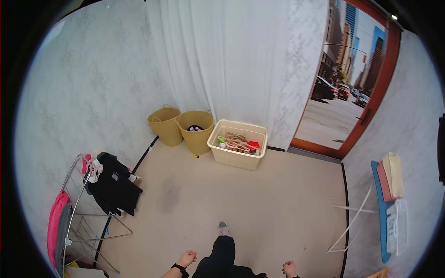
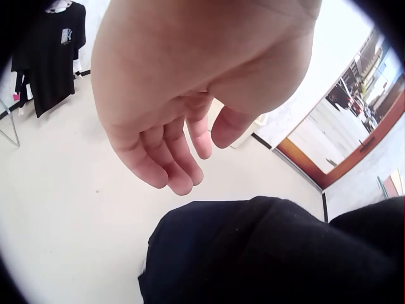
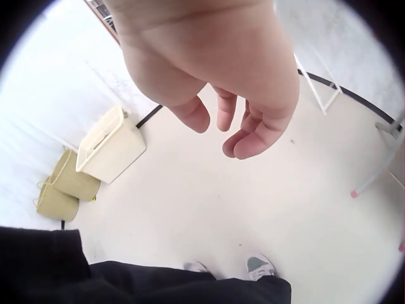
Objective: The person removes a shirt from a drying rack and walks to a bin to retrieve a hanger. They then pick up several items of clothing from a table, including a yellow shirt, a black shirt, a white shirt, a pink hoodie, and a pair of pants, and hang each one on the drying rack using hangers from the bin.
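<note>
My left hand (image 1: 187, 258) hangs beside my body at the lower middle of the head view. In the left wrist view its fingers (image 2: 180, 155) droop in a loose curl with nothing between them. On the other side, my right hand (image 1: 289, 268) hangs near the bottom edge; the right wrist view shows its fingers (image 3: 262, 136) loosely bent and holding nothing. Both hands are over the bare floor (image 1: 278, 208), apart from any object. Ahead by the curtain stands a cream plastic bin (image 1: 236, 158) with hangers (image 1: 238, 142) and a red item (image 1: 253, 145) in it.
Two tan baskets (image 1: 197, 139) stand left of the bin, one with dark cloth inside. A metal drying rack (image 1: 76, 199) with a black T-shirt (image 1: 113, 185) is at left. At right, a blue ironing board (image 1: 382, 217) carries plastic baskets (image 1: 397, 227). A wood-framed door (image 1: 320, 148) is behind.
</note>
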Motion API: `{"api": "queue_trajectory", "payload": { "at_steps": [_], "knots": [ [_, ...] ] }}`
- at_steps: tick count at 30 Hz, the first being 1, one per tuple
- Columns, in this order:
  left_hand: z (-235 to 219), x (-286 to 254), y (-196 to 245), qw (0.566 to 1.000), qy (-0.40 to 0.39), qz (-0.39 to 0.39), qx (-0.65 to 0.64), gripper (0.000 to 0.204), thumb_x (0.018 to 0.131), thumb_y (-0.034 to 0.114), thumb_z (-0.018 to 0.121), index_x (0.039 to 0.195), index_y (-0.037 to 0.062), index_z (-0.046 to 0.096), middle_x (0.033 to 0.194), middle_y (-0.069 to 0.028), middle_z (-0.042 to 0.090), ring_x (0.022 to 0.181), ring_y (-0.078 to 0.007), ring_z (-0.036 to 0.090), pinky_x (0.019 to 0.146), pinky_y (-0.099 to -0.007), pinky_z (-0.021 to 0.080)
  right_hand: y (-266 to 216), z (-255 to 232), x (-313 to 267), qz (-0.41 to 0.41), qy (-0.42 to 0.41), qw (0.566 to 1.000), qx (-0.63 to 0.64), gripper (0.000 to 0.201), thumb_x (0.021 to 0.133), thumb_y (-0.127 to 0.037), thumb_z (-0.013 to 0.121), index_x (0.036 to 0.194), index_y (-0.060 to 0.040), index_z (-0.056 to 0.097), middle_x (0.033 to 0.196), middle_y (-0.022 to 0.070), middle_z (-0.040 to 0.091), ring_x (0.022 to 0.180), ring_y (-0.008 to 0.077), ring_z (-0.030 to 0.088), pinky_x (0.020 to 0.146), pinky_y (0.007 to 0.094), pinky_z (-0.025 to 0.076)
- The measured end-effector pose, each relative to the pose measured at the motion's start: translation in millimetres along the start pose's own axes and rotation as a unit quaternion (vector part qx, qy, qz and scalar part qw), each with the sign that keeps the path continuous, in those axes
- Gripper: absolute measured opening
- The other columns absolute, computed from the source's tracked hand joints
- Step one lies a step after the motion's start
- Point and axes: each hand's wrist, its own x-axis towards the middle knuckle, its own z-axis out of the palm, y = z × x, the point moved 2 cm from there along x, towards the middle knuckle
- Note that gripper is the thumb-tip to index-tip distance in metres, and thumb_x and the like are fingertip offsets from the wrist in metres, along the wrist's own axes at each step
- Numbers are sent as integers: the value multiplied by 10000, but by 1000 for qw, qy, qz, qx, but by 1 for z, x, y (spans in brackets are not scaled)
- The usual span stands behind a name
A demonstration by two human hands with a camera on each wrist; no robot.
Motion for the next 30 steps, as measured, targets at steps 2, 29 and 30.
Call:
{"api": "queue_trajectory", "payload": {
  "at_steps": [2, 29, 30],
  "knots": [
    [-3, 38, 10, 1000, 14, -14, -10, 212, 901, 132, 513, 1047, 7, 603, 817, -107, 665, 687, -182, 653, 588, -294, 525, -59, -2, 42, 101, -20, 993, 65, 256, 796, -52, 590, 1045, -13, 540, 758, 106, 590, 558, 221, 617, 450, 359, 509],
    [-113, 471, 468, 995, 22, -57, 78, 226, 887, 97, 504, 1074, 22, 607, 847, -99, 654, 720, -164, 630, 665, -296, 530, -660, 204, 487, -91, -186, 975, -83, 236, 830, -142, 579, 1027, -16, 610, 859, 129, 660, 701, 231, 658, 618, 345, 531],
    [-119, 489, 478, 993, 39, -72, 85, 225, 889, 103, 501, 1068, 26, 612, 833, -98, 657, 706, -162, 631, 653, -294, 529, -673, 218, 501, -77, -192, 975, -79, 236, 830, -142, 579, 1027, -16, 610, 859, 129, 660, 701, 231, 658, 618, 345, 531]
  ]
}}
